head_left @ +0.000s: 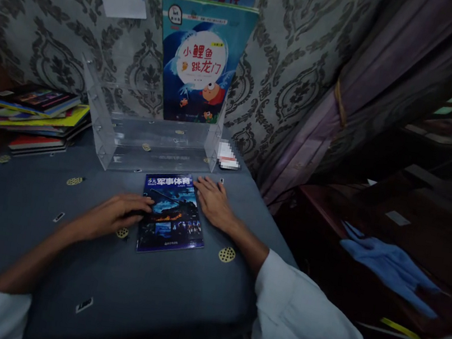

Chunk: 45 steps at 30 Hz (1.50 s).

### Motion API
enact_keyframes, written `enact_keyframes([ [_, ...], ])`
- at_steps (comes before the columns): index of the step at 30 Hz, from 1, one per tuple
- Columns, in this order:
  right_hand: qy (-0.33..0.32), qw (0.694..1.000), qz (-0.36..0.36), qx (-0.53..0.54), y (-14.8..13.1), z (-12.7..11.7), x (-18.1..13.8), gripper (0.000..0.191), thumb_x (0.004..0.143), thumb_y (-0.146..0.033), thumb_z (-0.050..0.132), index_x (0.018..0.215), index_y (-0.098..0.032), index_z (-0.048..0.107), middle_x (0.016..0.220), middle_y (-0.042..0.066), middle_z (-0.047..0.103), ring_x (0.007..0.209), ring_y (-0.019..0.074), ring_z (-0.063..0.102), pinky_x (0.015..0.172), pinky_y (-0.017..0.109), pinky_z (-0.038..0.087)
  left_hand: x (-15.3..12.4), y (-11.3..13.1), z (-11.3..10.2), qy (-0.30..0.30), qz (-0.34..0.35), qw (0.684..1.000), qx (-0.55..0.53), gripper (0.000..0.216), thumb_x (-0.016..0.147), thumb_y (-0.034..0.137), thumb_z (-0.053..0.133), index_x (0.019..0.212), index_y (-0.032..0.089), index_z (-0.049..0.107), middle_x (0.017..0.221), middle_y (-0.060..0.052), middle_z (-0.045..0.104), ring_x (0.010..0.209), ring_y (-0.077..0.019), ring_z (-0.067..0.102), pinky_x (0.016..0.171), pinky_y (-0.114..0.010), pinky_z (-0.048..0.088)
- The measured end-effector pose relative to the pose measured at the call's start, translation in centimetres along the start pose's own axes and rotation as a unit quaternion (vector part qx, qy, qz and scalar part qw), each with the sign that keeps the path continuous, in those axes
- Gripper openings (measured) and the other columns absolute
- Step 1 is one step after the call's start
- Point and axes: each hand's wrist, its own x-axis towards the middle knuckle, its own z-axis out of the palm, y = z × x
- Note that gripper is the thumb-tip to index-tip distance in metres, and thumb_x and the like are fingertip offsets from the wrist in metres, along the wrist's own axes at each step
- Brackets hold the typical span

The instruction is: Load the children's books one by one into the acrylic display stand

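Note:
A dark blue magazine (171, 213) with white Chinese title lettering lies flat on the grey-blue tablecloth (108, 276). My left hand (116, 214) rests at its left edge, fingers curled over the cover's side. My right hand (215, 202) lies flat and open at its upper right edge, fingers stretched toward the top corner. Just behind the magazine stands a clear acrylic book rack (145, 140). A blue children's book (200, 61) with a fish picture stands upright in the rack against the wall.
A stack of colourful books (34, 115) lies at the back left of the table. A small blurred card (228, 155) sits right of the rack. To the right are a tied curtain (339, 96) and a dark wooden surface with a blue cloth (389, 267).

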Motion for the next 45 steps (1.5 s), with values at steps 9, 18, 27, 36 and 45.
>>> enact_keyframes([
  [9,0.032,0.999,0.010,-0.004,-1.3,0.1,-0.2,0.044,0.105,-0.030,0.040,0.142,-0.011,0.054,0.149,0.019,0.054,0.144,0.0286,0.045,0.119,0.055,0.029,3.9,-2.6,0.5,0.103,-0.055,0.983,0.139,0.045,0.102,0.045,0.037,0.131,0.020,0.061,0.140,-0.010,0.062,0.131,-0.0282,0.056,0.112,-0.047,0.044],
  [18,0.060,0.998,-0.029,0.020,-1.9,0.7,-0.4,0.037,0.099,-0.024,0.050,0.131,-0.012,0.064,0.138,0.018,0.064,0.131,0.0287,0.056,0.111,0.050,0.040,6.0,-1.8,1.4,0.126,-0.031,0.975,0.181,0.038,0.099,0.033,0.042,0.124,0.015,0.065,0.131,-0.013,0.066,0.119,-0.0299,0.062,0.107,-0.050,0.048],
  [27,0.085,0.994,-0.056,0.026,-1.4,1.1,-0.4,0.035,0.098,-0.023,0.051,0.129,-0.016,0.065,0.136,0.016,0.066,0.127,0.0283,0.059,0.110,0.052,0.042,10.8,-1.7,2.9,0.123,0.052,0.979,0.154,0.038,0.098,0.021,0.043,0.128,0.018,0.065,0.135,-0.010,0.066,0.123,-0.0257,0.061,0.109,-0.047,0.047],
  [36,0.077,0.995,-0.059,0.000,-2.0,0.7,-0.5,0.035,0.098,-0.021,0.050,0.129,-0.013,0.065,0.138,0.018,0.063,0.128,0.0290,0.056,0.108,0.052,0.043,13.7,-0.4,3.7,0.106,0.099,0.981,0.131,0.045,0.097,0.014,0.040,0.136,0.021,0.061,0.141,-0.009,0.063,0.129,-0.0223,0.058,0.110,-0.045,0.045],
  [45,0.067,0.995,-0.068,0.012,-1.8,0.6,-0.5,0.034,0.099,-0.020,0.051,0.129,-0.013,0.065,0.134,0.016,0.067,0.125,0.0276,0.058,0.109,0.049,0.041,13.9,-1.0,3.9,0.114,0.121,0.978,0.127,0.045,0.095,0.011,0.042,0.133,0.018,0.063,0.139,-0.011,0.064,0.128,-0.0242,0.059,0.107,-0.047,0.046],
])
